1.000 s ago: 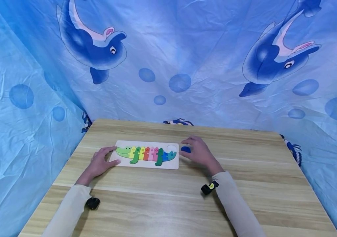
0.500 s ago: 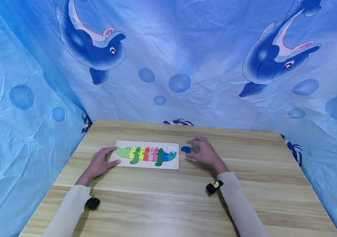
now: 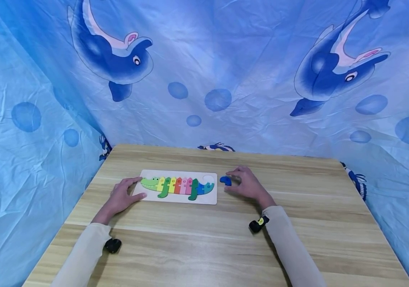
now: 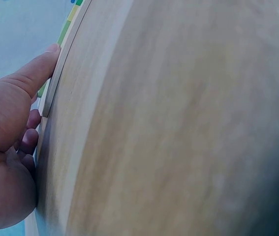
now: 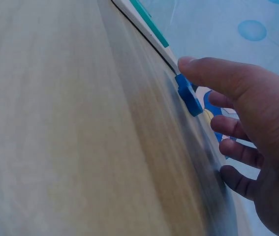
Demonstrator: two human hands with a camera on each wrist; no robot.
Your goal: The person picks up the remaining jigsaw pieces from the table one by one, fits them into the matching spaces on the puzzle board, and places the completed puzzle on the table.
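A white puzzle board (image 3: pixel 175 201) lies on the wooden table, filled with a crocodile of colored pieces, its head at the left. At the board's right end, the curled tail tip shows as a bare white recess (image 3: pixel 209 178). My left hand (image 3: pixel 119 197) rests at the board's left end, thumb over the lower edge and forefinger near the upper corner. Just right of the board sits a loose blue puzzle piece (image 3: pixel 225 181). My right hand (image 3: pixel 247 184) spreads thumb and forefinger around it; in the right wrist view the thumb tip overlaps the blue piece (image 5: pixel 189 96).
Blue cloth with printed dolphins (image 3: pixel 118 59) hangs behind and beside the table (image 3: pixel 190 247). A small black wrist camera (image 3: pixel 112 245) sits at the left cuff, another black wrist camera (image 3: pixel 258 224) at the right cuff.
My right hand has shifted a little to the right, uncovering more of the blue puzzle piece, which stays at about the same spot. The left hand and the board keep still.
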